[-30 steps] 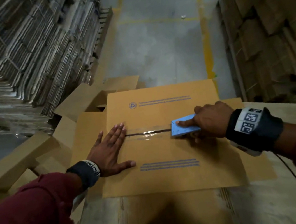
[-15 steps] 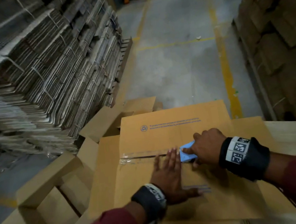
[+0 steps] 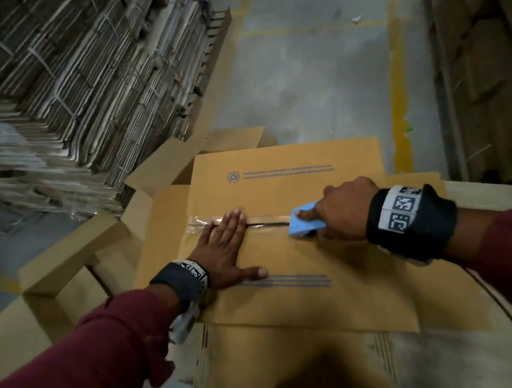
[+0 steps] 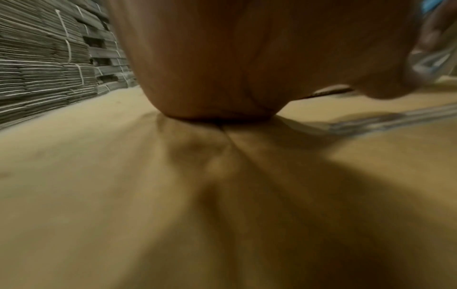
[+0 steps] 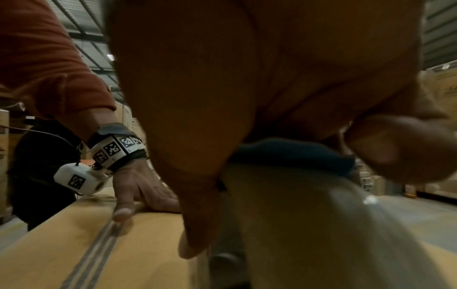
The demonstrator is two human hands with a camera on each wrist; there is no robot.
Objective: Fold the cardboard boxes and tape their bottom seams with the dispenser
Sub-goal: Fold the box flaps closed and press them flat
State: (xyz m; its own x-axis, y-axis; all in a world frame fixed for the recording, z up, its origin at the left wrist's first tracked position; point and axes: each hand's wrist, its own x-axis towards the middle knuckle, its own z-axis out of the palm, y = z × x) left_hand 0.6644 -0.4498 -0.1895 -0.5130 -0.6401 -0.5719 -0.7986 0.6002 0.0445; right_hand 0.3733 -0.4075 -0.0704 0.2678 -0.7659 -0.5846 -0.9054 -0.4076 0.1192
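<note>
Left hand (image 3: 224,256) flat, fingers straight, pressing box (image 3: 295,302) at taped seam (image 3: 264,220). Right hand (image 3: 341,212) grip closed around blue dispenser (image 3: 304,225) on seam.

- Warehouse packing area, dimly lit.
- Strapped bundles of flattened cardboard (image 3: 49,90) stacked high at left.
- Further cardboard stacks (image 3: 489,49) at right.
- Concrete floor (image 3: 312,66) marked with yellow aisle lines (image 3: 397,77).
</note>
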